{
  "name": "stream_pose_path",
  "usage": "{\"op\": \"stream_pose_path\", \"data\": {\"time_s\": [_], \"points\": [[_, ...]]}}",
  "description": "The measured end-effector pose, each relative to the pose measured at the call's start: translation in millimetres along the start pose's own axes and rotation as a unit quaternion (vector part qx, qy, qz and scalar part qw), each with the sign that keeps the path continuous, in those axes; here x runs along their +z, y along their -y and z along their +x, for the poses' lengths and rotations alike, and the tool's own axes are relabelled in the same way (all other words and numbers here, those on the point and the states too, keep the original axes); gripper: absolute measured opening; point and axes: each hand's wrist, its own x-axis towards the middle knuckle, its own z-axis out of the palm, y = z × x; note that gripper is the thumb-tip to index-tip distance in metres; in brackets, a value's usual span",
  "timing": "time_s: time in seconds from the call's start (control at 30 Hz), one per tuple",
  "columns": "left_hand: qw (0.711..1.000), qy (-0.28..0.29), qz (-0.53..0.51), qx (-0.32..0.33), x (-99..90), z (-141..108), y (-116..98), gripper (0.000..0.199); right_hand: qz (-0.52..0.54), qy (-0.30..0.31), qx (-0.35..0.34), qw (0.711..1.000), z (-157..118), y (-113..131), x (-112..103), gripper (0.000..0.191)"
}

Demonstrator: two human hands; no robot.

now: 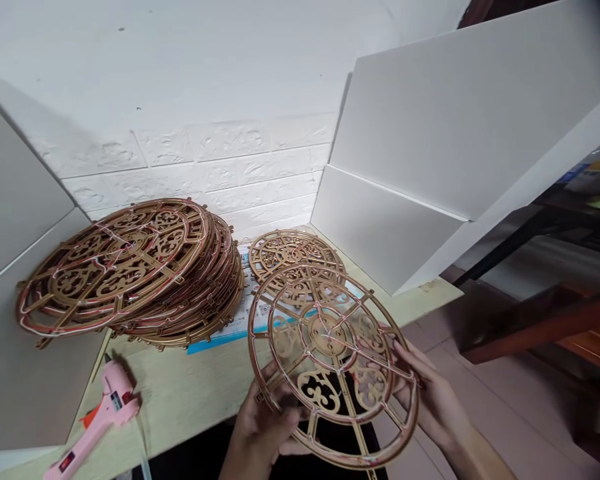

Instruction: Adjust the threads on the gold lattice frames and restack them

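Note:
A round gold openwork frame (330,333), with scroll ornaments and red and white wire along its rings, is held tilted above the table's front edge. My left hand (267,427) grips its lower left rim, thumb over the ring. On the right rim, my right hand (425,387) has its fingers partly behind the frame. Behind it, a short pile of similar gold frames (295,250) lies on the table, partly covered by the held one. To the left stands a tall, leaning stack of wired frames (130,247).
A pink glue gun (113,400) lies at the table's left front, nozzle pointing away. Blue and white printed sheet (235,327) shows beneath the stacks. Grey-white panels (395,220) border the table (190,387) on both sides; a white brick-patterned wall (230,147) is behind.

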Motion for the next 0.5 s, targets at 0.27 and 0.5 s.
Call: {"op": "stream_pose_path", "data": {"time_s": [0.27,0.5], "points": [[0.745,-0.201,0.585,0.248,-58.5,10,-50,0.045,0.041,-0.066,-0.049,0.996,10,0,-9,0.027],[0.587,-0.384,0.697,0.149,-75.5,17,-88,0.04,0.021,-0.076,-0.078,0.994,15,-5,-5,0.023]]}}
